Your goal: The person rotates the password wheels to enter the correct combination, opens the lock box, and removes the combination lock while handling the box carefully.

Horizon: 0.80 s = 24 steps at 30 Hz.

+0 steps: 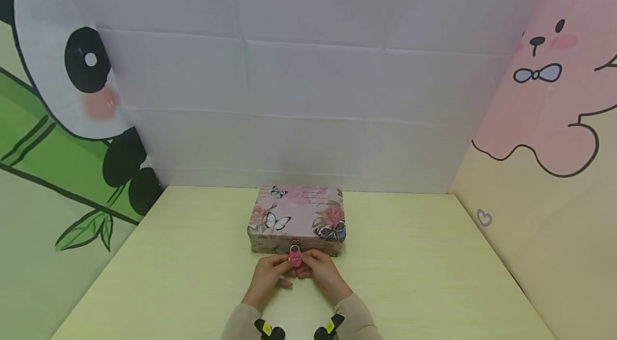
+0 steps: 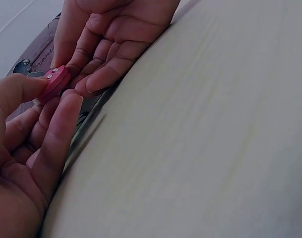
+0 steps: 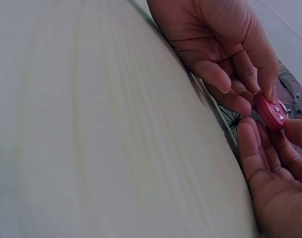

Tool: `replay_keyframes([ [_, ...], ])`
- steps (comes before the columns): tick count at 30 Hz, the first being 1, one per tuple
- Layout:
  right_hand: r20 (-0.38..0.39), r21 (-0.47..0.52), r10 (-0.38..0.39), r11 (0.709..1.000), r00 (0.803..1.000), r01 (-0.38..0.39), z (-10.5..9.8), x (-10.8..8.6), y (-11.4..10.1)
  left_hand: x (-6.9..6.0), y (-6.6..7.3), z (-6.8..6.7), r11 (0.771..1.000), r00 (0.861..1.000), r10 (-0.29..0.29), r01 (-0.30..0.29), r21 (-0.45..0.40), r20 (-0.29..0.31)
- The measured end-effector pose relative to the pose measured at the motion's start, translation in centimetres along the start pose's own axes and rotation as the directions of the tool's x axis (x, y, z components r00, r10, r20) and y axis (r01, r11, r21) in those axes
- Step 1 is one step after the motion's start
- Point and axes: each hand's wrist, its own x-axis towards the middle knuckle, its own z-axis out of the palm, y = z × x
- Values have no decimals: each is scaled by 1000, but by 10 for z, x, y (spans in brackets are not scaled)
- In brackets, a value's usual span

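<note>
A pink combination padlock (image 1: pixel 295 258) hangs by its shackle from the metal clasp (image 1: pixel 295 243) on the front of a floral, butterfly-printed box (image 1: pixel 303 211). My left hand (image 1: pixel 268 276) pinches the lock from the left, its thumb on the lock's face. From the other side my right hand (image 1: pixel 324 272) pinches it too, thumb at the edge. Small number dials show on the padlock (image 2: pixel 54 82) in the left wrist view. In the right wrist view both hands' fingers curl beneath the padlock (image 3: pixel 271 112). The lid is down.
The box stands on a pale yellow wood-grain table (image 1: pixel 183 254), close to the white cloth (image 1: pixel 308 88) behind it. A panda mural (image 1: pixel 67 51) covers the left wall, a pink animal mural (image 1: pixel 554 88) the right one.
</note>
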Motion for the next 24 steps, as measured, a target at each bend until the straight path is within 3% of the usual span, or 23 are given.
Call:
replay_keyframes([
  [7, 4, 13, -1, 1000, 1000, 1, -1, 2, 2, 2, -1, 1, 1000, 1000, -10, 10, 19, -11],
  [10, 5, 11, -5, 1000, 1000, 5, -1, 3, 3, -5, 11, 4, 999, 1000, -8, 8, 34, -8],
  [14, 3, 5, -5, 1000, 1000, 5, -2, 2, 3, -6, 12, 4, 998, 1000, -2, 3, 58, -15],
  [17, 6, 4, -5, 1000, 1000, 5, -2, 1, 3, 0, 1, 3, 998, 1000, 2, 0, 66, -29],
  [24, 10, -2, -10, 1000, 1000, 10, -2, 1, 3, -1, 1, 4, 999, 999, -9, 12, 45, -51],
])
